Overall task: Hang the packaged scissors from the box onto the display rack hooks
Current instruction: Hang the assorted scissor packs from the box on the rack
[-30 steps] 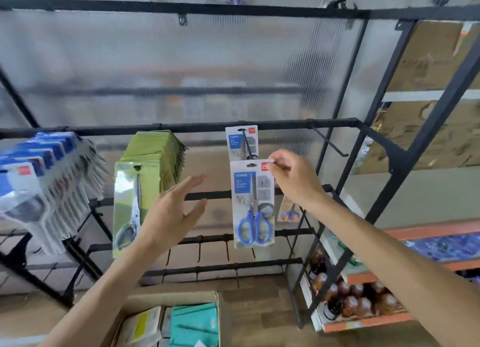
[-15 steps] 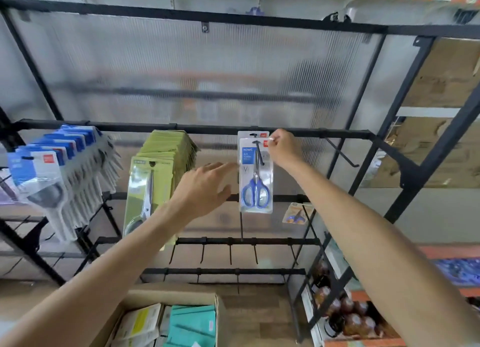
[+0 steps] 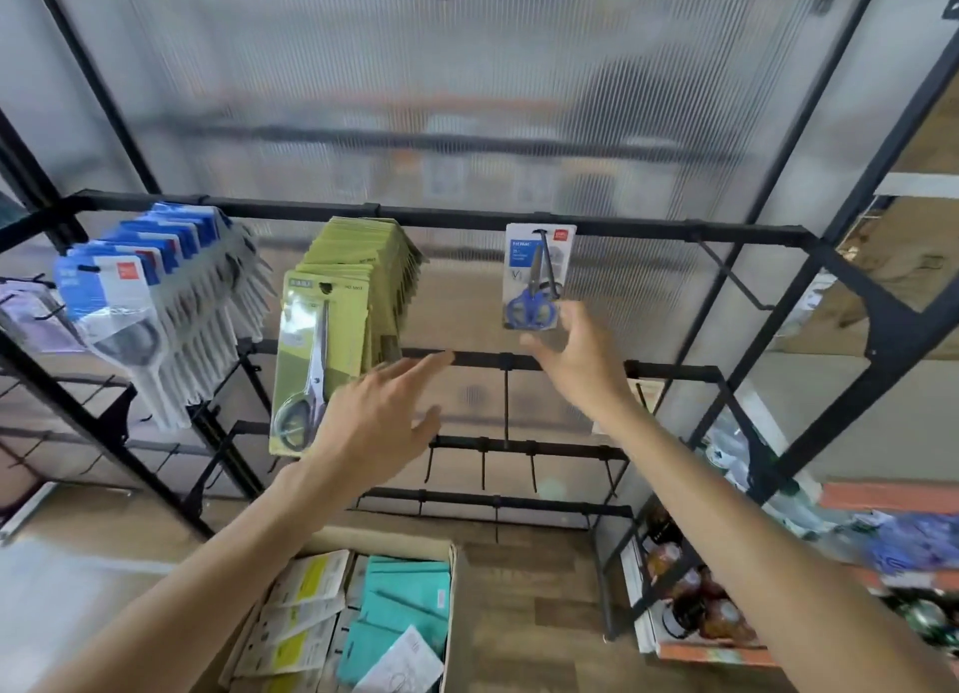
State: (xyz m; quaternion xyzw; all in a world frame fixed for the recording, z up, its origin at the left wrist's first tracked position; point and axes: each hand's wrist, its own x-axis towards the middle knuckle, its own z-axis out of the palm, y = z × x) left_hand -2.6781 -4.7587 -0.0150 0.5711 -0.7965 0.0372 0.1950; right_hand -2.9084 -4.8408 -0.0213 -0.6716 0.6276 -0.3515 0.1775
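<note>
A pack of blue-handled scissors (image 3: pixel 537 276) hangs from a hook on the rack's upper black bar (image 3: pixel 467 220). My right hand (image 3: pixel 578 360) hovers just below it with fingers spread, holding nothing. My left hand (image 3: pixel 381 417) is open too, lower and to the left, in front of the green packs. A thick row of green-carded scissors (image 3: pixel 332 329) hangs on the hook to the left. The cardboard box (image 3: pixel 363 620) at the bottom holds yellow-white and teal packs.
Blue-and-white packs (image 3: pixel 150 288) fill a hook at far left. A bare hook (image 3: pixel 731 277) sticks out right of the blue scissors. Lower bars (image 3: pixel 519 448) carry short bare hooks. A low shelf with jars (image 3: pixel 695 604) stands at the right. Ribbed plastic sheet backs the rack.
My right hand let go of the blue scissors pack, now hanging on the hook, and dropped below it. My left hand drew back and down. The view has shifted closer.
</note>
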